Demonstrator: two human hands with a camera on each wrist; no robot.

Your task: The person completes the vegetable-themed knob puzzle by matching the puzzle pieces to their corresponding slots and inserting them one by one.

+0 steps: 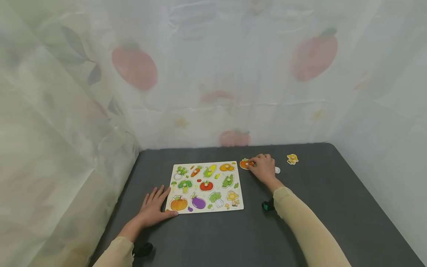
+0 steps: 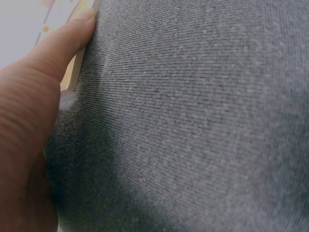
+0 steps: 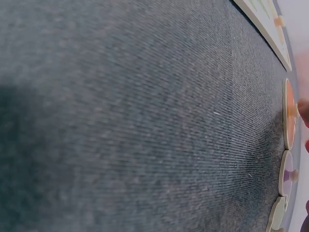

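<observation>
Orange piece [image 1: 242, 164] is laid flat on the dark tabletop [image 1: 213, 241], just right of the board's far right corner; board [image 1: 218, 210] is set to its left. Right hand [image 1: 264, 168] is held over the piece, fingers curled, tips at the knob [image 3: 292, 110]; whether the knob is actually pinched can't be told. Left hand [image 1: 151, 209] is spread at the board's left edge, thumb laid on the near left corner.

Judgement on the pickup: knob best taken low between thumb and forefinger, piece lifted straight up, kept level. Sideways drag to be avoided: the purple piece [image 3: 285, 163] is placed right beside it, little or no gap, with the pale green piece [image 3: 277, 212] next along. Light pressure from the left hand should be enough to keep the board from creeping.

Piece look: rounded, thin, pale-bordered, green leafy top, knob mounted about mid-face. Mushroom piece [image 1: 292, 159] is left well apart, far right.
</observation>
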